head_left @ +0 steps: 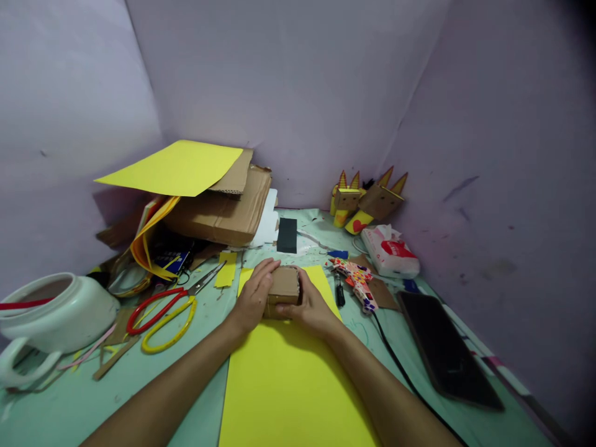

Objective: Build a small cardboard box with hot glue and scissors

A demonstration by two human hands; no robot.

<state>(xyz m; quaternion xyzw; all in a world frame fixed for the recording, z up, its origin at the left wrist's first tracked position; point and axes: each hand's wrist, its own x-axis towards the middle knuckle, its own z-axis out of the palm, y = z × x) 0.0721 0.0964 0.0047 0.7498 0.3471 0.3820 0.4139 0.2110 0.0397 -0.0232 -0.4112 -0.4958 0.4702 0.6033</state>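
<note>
A small brown cardboard box (283,283) rests at the far end of a large sheet of yellow paper (298,379). From the left, my left hand (256,295) is closed against the box's side, fingers reaching along its top edge. My right hand (311,303) grips the opposite side, with the thumb across the front face. Between them the two hands hold the box, and its underside is hidden. Just beyond it lies a small dark rectangle (287,236).
Red-and-yellow scissors (170,316) and a white mug (60,307) stand left. Behind are stacked cardboard (218,211) and yellow sheets. On the right are a patterned glue gun (356,282) with its cord, a tissue pack (390,251), a phone (449,347) and cardboard animal figures (379,202).
</note>
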